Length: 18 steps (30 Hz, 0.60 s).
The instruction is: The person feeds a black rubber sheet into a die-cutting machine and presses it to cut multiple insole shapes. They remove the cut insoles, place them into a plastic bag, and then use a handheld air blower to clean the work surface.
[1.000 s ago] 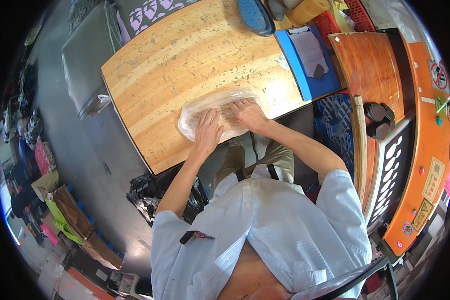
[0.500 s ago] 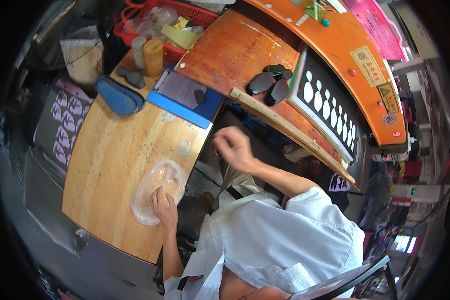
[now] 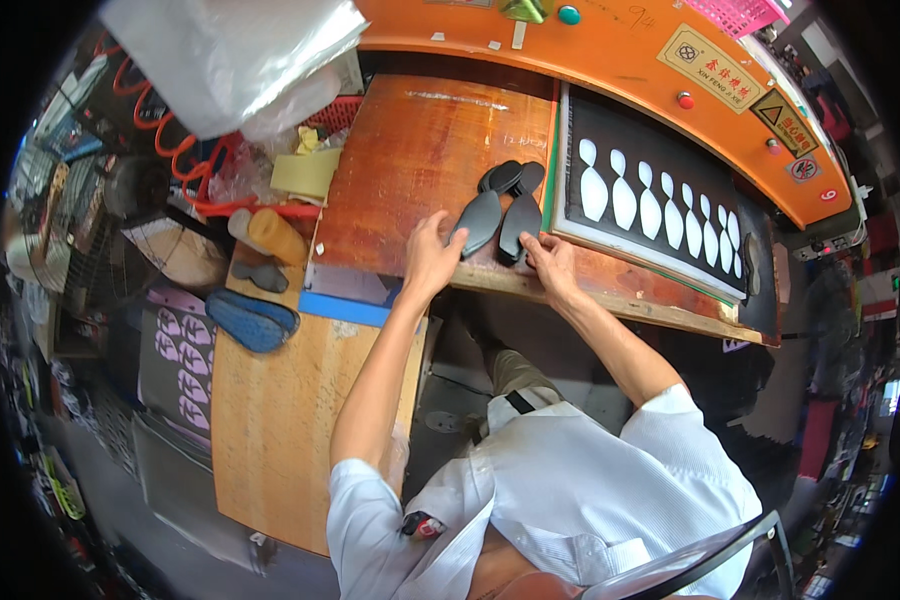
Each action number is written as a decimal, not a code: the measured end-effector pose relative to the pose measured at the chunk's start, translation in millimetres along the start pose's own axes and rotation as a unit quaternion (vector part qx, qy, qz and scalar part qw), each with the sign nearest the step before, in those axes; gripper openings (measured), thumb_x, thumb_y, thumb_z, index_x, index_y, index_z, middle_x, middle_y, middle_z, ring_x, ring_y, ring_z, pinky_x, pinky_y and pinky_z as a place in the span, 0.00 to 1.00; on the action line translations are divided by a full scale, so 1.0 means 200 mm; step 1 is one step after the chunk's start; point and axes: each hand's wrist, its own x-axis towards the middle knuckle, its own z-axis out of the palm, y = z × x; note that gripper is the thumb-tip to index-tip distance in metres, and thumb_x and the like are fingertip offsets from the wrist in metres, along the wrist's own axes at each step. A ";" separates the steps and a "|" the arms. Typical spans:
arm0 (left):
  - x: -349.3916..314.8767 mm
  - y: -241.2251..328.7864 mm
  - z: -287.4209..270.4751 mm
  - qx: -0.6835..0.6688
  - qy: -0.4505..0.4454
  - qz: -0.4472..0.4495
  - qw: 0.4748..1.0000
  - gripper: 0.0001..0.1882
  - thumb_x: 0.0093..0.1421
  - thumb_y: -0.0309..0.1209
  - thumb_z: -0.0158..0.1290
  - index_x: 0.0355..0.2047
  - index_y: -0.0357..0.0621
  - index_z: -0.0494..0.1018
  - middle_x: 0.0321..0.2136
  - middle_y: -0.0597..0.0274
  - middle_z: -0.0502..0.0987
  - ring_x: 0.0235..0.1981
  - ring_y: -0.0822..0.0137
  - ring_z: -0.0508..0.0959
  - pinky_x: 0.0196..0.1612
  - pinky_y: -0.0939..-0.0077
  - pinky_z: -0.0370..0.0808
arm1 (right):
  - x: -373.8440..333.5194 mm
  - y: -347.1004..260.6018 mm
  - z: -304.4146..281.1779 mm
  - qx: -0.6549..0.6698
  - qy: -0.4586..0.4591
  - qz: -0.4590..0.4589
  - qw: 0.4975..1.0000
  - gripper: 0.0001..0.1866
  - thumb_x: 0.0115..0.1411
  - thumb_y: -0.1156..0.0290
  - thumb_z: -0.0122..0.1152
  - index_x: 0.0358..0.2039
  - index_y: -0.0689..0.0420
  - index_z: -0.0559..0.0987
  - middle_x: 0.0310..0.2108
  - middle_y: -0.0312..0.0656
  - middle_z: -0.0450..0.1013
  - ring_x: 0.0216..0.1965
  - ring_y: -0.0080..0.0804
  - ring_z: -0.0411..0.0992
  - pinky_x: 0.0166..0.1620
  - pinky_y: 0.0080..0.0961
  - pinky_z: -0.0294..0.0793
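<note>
Two front stacks of black pads, the left stack (image 3: 479, 222) and the right stack (image 3: 520, 222), lie side by side on the reddish wooden board (image 3: 390, 160). Shorter black pads (image 3: 503, 177) sit just behind them. My left hand (image 3: 433, 258) is open beside the left stack, its thumb at the edge and its fingers apart. My right hand (image 3: 552, 268) has its fingertips closed on the lower right edge of the right stack. The undersides of both stacks are hidden.
Right of the pads lies a black panel (image 3: 625, 215) with white pin-shaped areas, below an orange machine (image 3: 610, 60). A wooden strip (image 3: 610, 297) edges the board. Left are a pale table (image 3: 280, 430), blue soles (image 3: 253, 320), rolls (image 3: 275, 237) and a fan (image 3: 120, 200).
My left hand has left the clear plastic bag on the pale table and moved up to the black pads. My right hand has come to them too. The view has turned and shifted.
</note>
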 end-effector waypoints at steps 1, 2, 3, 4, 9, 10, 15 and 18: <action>0.12 0.03 0.06 -0.032 -0.030 -0.040 0.998 0.35 0.59 0.44 0.65 0.59 0.31 0.73 0.53 0.39 0.80 0.53 0.49 0.82 0.55 0.62 0.77 | -0.02 0.00 0.01 0.028 0.008 0.002 1.000 0.29 0.61 0.57 0.73 0.48 0.73 0.78 0.32 0.37 0.76 0.32 0.21 0.72 0.38 0.22 0.75; 0.22 0.06 0.13 -0.096 -0.063 -0.095 0.989 0.35 0.57 0.44 0.67 0.57 0.29 0.75 0.51 0.38 0.82 0.52 0.49 0.83 0.54 0.63 0.78 | -0.02 -0.01 0.01 0.018 0.012 0.016 1.000 0.24 0.62 0.62 0.70 0.44 0.73 0.80 0.32 0.41 0.79 0.31 0.25 0.74 0.36 0.24 0.73; 0.31 0.09 0.17 -0.065 -0.075 -0.065 0.993 0.35 0.55 0.47 0.68 0.54 0.30 0.77 0.49 0.36 0.82 0.51 0.48 0.83 0.54 0.60 0.78 | -0.03 -0.02 0.02 0.036 0.010 -0.004 0.999 0.23 0.62 0.63 0.70 0.44 0.74 0.81 0.33 0.43 0.80 0.32 0.26 0.75 0.37 0.24 0.74; 0.38 0.11 0.20 -0.022 -0.109 -0.068 0.991 0.36 0.53 0.49 0.69 0.51 0.30 0.79 0.47 0.35 0.82 0.51 0.46 0.83 0.54 0.57 0.79 | -0.04 -0.03 0.03 0.044 0.017 -0.015 0.999 0.22 0.62 0.64 0.70 0.44 0.74 0.81 0.34 0.45 0.82 0.33 0.27 0.77 0.38 0.24 0.75; 0.55 0.18 0.24 0.096 -0.218 -0.126 0.963 0.30 0.46 0.49 0.71 0.37 0.32 0.82 0.37 0.40 0.85 0.38 0.51 0.86 0.42 0.59 0.80 | 0.01 -0.07 0.08 0.053 0.018 0.050 0.997 0.17 0.60 0.66 0.73 0.35 0.71 0.83 0.30 0.45 0.81 0.30 0.27 0.76 0.35 0.25 0.75; 0.57 0.19 0.24 0.112 -0.225 -0.120 0.961 0.29 0.46 0.47 0.72 0.37 0.33 0.82 0.35 0.42 0.85 0.35 0.53 0.86 0.40 0.60 0.80 | 0.03 -0.08 0.08 0.047 0.026 0.066 0.996 0.16 0.59 0.66 0.74 0.33 0.69 0.83 0.29 0.44 0.81 0.29 0.26 0.76 0.35 0.25 0.75; 0.60 0.18 0.22 0.018 -0.288 -0.187 0.939 0.22 0.50 0.38 0.69 0.38 0.31 0.81 0.34 0.48 0.84 0.33 0.61 0.84 0.36 0.66 0.79 | 0.11 -0.11 0.07 0.083 0.005 0.168 0.982 0.17 0.52 0.63 0.81 0.26 0.60 0.80 0.26 0.39 0.77 0.24 0.23 0.72 0.26 0.24 0.70; 0.58 0.17 0.22 0.005 -0.289 -0.186 0.939 0.22 0.53 0.36 0.67 0.42 0.30 0.80 0.34 0.48 0.84 0.33 0.61 0.83 0.37 0.66 0.78 | 0.12 -0.13 0.07 0.070 0.008 0.181 0.981 0.19 0.50 0.62 0.82 0.27 0.59 0.78 0.27 0.39 0.77 0.23 0.24 0.71 0.23 0.25 0.69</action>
